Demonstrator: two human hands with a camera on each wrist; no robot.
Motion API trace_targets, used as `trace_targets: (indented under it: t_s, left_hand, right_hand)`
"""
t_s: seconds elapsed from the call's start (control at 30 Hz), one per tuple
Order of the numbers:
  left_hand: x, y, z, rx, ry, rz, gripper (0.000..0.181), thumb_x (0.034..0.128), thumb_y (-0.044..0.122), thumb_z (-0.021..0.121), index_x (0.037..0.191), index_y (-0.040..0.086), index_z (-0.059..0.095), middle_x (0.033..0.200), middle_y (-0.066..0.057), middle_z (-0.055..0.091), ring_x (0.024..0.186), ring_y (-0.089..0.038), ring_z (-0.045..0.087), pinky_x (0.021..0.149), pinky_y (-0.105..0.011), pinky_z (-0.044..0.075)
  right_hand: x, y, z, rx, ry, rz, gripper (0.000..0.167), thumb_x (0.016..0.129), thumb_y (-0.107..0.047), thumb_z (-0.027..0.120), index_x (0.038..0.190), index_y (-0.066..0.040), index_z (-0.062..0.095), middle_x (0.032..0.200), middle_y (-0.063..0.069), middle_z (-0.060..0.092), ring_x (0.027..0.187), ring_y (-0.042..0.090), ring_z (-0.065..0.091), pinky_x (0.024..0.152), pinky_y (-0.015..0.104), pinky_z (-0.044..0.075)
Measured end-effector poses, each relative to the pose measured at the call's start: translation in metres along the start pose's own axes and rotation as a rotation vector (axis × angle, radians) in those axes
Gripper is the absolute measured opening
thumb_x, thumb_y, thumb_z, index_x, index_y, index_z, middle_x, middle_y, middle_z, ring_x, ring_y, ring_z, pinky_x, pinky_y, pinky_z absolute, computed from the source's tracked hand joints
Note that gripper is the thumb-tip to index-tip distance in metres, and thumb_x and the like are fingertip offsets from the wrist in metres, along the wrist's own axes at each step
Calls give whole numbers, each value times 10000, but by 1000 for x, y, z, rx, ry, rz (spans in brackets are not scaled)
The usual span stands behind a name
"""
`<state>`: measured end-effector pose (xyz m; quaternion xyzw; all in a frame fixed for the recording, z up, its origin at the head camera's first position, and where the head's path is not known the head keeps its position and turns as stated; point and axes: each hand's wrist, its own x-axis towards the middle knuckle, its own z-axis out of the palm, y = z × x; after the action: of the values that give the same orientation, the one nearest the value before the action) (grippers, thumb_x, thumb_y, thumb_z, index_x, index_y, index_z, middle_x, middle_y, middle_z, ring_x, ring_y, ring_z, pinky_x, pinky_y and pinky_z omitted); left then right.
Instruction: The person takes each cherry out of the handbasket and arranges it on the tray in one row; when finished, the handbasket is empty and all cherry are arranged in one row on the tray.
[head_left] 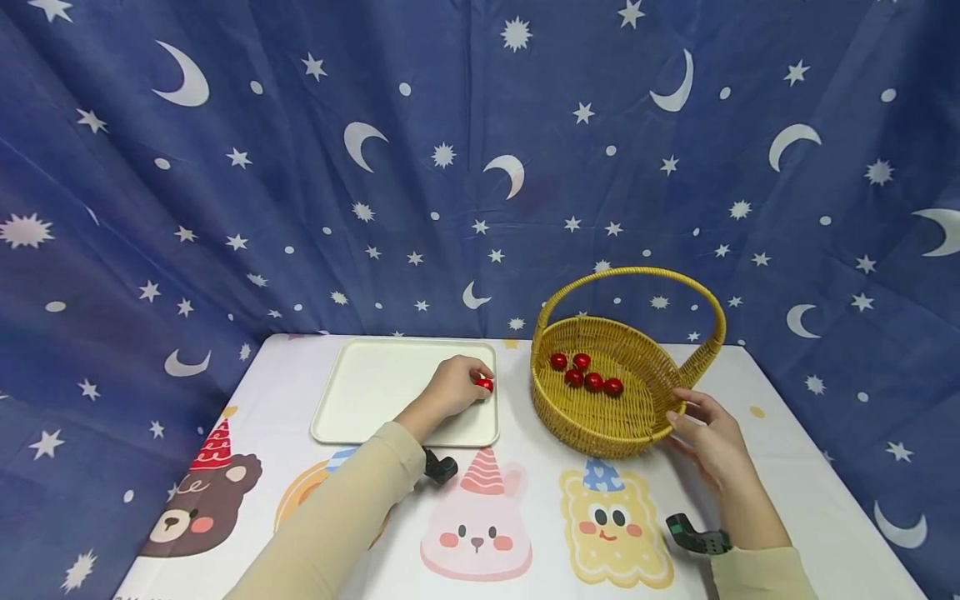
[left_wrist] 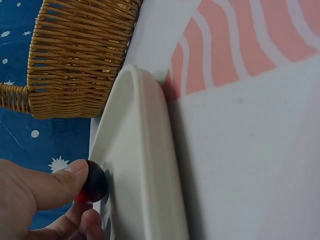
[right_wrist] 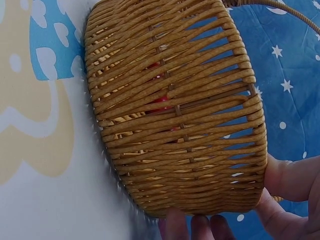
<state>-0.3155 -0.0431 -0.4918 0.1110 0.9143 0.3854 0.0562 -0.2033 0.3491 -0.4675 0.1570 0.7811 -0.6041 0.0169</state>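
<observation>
My left hand (head_left: 454, 388) is over the right end of a white tray (head_left: 375, 400). Thumb and fingers pinch a glossy red cherry (head_left: 484, 385); in the left wrist view this cherry (left_wrist: 94, 183) looks dark, close to the tray surface, and I cannot tell whether it touches. A yellow-brown wicker basket (head_left: 600, 433) with a tall handle stands right of the tray. Several red cherries (head_left: 593, 382) lie inside it, towards its left and middle. My right hand (head_left: 712, 437) grips the basket's right rim; the right wrist view shows fingers (right_wrist: 202, 229) against the outer wall.
The table has a white cloth (head_left: 517, 475) printed with cartoon figures, including a rabbit and a biscuit. A dark blue curtain (head_left: 420, 208) with moons and stars hangs behind it. Black wrist mounts (head_left: 699, 537) are on both arms.
</observation>
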Motion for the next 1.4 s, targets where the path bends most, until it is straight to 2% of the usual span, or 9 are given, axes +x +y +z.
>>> trace_targets:
  t_s: [0.3,0.47,0.63,0.77,0.9,1.03,1.1,1.23,1.4]
  left_hand:
    - [-3,2,-9,-31,17,23,291,846,74,874,1125,149,834,1153,-127,785,1101,-285,715,963,-438,558]
    - [-4,10,-19,-59,35,37,329,856,47,852,1167,150,828,1191,-130,768,989,-261,694,846,-383,540]
    - [-8,31,-26,-145,34,79,312,888,39,832,1179,150,821,1175,-114,760,866,-202,655,731,-298,521]
    - [-16,61,-24,-216,16,171,226,901,52,834,1113,123,798,1101,-90,763,890,-208,679,739,-277,548]
    - [-24,95,-14,-266,-64,262,232,904,60,837,1113,138,775,1089,-51,750,908,-172,675,768,-270,558]
    - [-22,119,3,-284,-177,301,346,914,60,843,1235,152,752,1182,-44,737,931,-116,677,828,-245,566]
    - [-17,126,13,-276,-223,302,409,919,46,834,1302,144,726,1264,-55,729,985,-127,693,861,-231,567]
    - [-2,133,34,-248,-295,299,533,920,25,827,1416,121,658,1394,-86,698,1169,-247,710,942,-223,564]
    - [20,136,55,-171,-353,298,586,932,27,810,1476,118,613,1448,-115,678,1329,-309,658,1048,-279,554]
  right_hand:
    - [0,0,1,9,2,-13,583,1063,-82,642,1599,-60,414,1561,189,364,1111,50,581,969,307,622]
    - [1,0,1,15,0,-12,582,1063,-73,637,1600,-63,413,1556,186,366,1112,47,579,968,302,621]
    - [1,0,1,14,-5,-7,578,1067,-76,629,1601,-67,409,1578,192,354,1088,18,578,982,308,617]
    - [0,0,0,13,-14,-7,579,1068,-95,637,1600,-70,410,1579,190,352,1083,13,589,979,303,616]
    - [0,0,-2,15,-21,-10,579,1070,-108,641,1599,-76,408,1581,189,352,1115,43,601,966,287,614]
    - [1,-1,-2,23,-22,-11,570,1067,-103,644,1590,-80,419,1572,183,356,1123,54,602,972,295,615]
    - [1,-1,-1,31,-24,-12,560,1066,-92,640,1584,-80,426,1556,182,360,1125,64,602,974,302,617]
    - [2,-2,-1,35,-28,-15,544,1067,-86,634,1573,-81,434,1558,200,356,1132,76,595,966,299,619]
    - [0,-2,-2,11,-32,-8,547,1076,-100,626,1582,-86,421,1627,224,316,1142,69,584,969,293,614]
